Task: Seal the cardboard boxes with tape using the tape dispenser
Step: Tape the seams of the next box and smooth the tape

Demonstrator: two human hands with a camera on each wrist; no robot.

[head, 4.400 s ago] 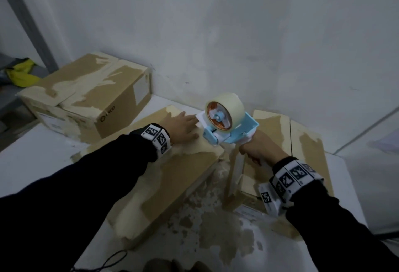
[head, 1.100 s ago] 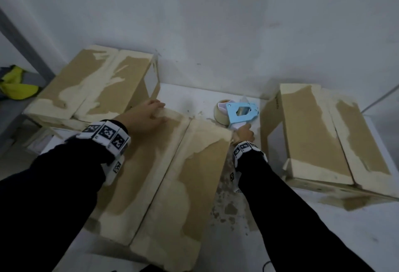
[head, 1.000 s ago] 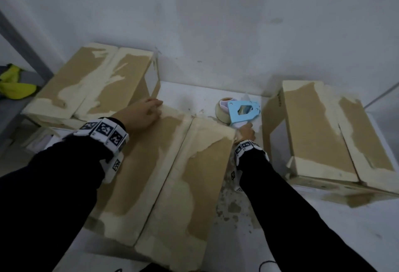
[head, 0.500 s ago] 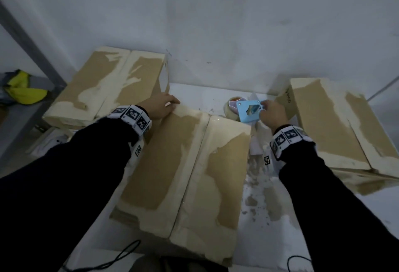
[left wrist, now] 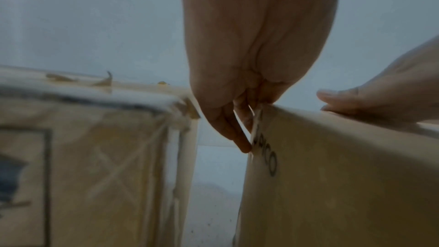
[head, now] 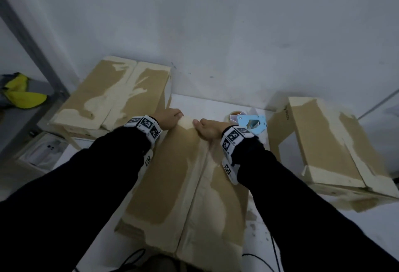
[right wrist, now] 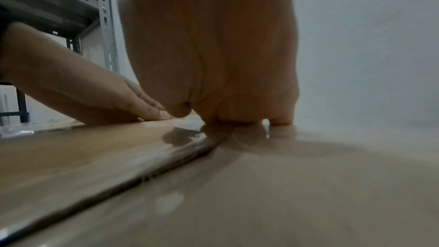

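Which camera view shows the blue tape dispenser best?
The head view: the tape dispenser lies on the table beyond the right hand, its blue side up. The left wrist and right wrist views do not show it.

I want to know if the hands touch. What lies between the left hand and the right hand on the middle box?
In the head view, a bare strip of the box's top separates the left hand from the right hand.

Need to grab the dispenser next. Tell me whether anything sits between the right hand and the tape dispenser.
Nothing visible does. The right hand rests on the far end of the middle box, and the tape dispenser lies on the table just beyond and to the right of it, with only bare table between them.
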